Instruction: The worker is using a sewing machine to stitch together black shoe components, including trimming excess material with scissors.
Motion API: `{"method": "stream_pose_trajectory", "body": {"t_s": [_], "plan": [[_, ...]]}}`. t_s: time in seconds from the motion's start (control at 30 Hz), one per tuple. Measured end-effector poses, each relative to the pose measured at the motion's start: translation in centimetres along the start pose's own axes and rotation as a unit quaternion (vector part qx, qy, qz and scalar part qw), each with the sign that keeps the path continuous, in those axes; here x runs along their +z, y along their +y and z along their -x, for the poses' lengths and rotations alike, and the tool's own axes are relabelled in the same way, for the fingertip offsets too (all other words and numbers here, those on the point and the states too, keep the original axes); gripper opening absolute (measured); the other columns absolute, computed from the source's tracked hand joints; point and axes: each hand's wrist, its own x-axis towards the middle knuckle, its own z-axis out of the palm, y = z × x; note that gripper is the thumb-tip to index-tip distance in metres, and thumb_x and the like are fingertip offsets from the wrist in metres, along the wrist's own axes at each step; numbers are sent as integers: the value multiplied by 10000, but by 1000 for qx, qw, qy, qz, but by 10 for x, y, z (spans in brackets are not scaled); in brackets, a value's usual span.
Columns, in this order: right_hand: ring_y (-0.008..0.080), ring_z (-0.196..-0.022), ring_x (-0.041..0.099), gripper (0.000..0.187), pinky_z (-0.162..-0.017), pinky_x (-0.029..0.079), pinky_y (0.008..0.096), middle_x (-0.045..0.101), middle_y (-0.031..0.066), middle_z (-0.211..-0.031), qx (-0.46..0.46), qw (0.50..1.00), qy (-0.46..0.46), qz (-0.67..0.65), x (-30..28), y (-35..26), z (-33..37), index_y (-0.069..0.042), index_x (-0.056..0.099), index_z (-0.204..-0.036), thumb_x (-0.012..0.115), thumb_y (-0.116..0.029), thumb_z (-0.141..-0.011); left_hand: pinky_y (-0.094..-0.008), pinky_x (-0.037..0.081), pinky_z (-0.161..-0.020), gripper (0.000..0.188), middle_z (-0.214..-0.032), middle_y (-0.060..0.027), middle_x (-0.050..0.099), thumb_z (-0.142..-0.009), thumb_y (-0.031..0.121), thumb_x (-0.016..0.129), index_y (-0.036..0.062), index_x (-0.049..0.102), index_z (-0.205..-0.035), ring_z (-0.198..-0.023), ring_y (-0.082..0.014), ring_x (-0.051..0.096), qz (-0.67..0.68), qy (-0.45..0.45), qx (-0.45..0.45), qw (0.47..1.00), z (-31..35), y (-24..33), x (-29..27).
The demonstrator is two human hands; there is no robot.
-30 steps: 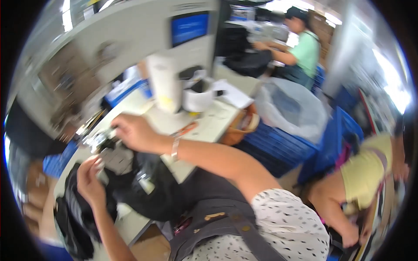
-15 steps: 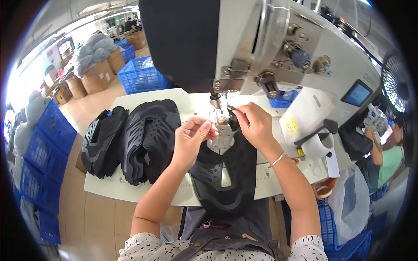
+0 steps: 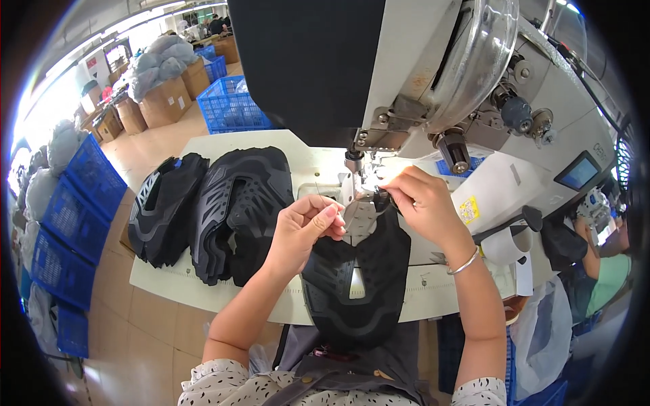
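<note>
In front of me stands a sewing machine (image 3: 389,54) with its needle and presser-foot area (image 3: 365,183) over a pale table. My left hand (image 3: 308,227) is just left of the needle area, thumb and fingertips pinched on a thin dark thread (image 3: 318,184) whose end sticks up. My right hand (image 3: 426,203) is pinched close at the right side of the needle; what lies between its fingertips is too small to make out. A black shoe upper (image 3: 355,298) lies under the machine head, its near end hanging over the table's front edge. Neither hand grips it.
Left on the table (image 3: 298,139) are a large stack of black shoe uppers (image 3: 244,203) and a smaller stack (image 3: 166,210). Small snips (image 3: 439,258) lie by my right wrist. Blue crates (image 3: 68,243) line the left; a plastic bag (image 3: 542,331) hangs right. Another person (image 3: 606,281) sits beyond.
My view has shifted, so the machine head sits farther right and looks larger. The thread at my left hand now points upward instead of leftward. Both hands remain pinched near the needle.
</note>
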Motion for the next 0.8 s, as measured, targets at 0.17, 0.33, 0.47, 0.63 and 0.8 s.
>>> {"method": "stream_pose_trajectory", "body": {"t_s": [0.17,0.33,0.47,0.63,0.8], "plan": [[236,-635,573,98,-521,448,313,546,46,-754,-12,1000,-15,-13,-1,-6,-1,-68,558,-801,597,-5,-736,-225,481,-629,210,-755,-48,601,-892,157,555,-9,559,-1021,-668,-102,580,3,-7,-18,1000,2,2,4],[244,-626,571,105,-523,445,321,534,66,-731,71,990,104,-59,10,-25,25,-61,555,-828,590,5,-753,-205,460,-610,320,-733,-27,589,-896,160,543,-27,506,-1154,-644,-79,560,-11,-49,-72,996,5,6,8],[235,-637,572,100,-542,440,307,551,86,-753,174,965,-8,-196,9,-63,84,-58,567,-865,581,-2,-783,-210,466,-608,343,-728,-28,594,-891,145,547,-26,504,-1184,-635,-76,555,-44,-59,-100,992,12,9,6],[291,-784,606,154,-694,494,364,620,97,-859,278,947,-118,-110,-23,-56,147,-64,601,-921,612,-118,-778,-208,469,-598,233,-726,-36,604,-882,143,560,-15,593,-1051,-626,-78,559,-72,-70,-125,987,10,12,-1],[301,-998,503,383,-852,420,386,524,121,-1116,270,934,-132,194,-43,6,209,-36,543,-1102,613,-71,-727,-206,465,-592,160,-740,-41,611,-867,139,574,-6,624,-909,-637,-86,569,-71,-77,-108,989,6,9,-2]]}}
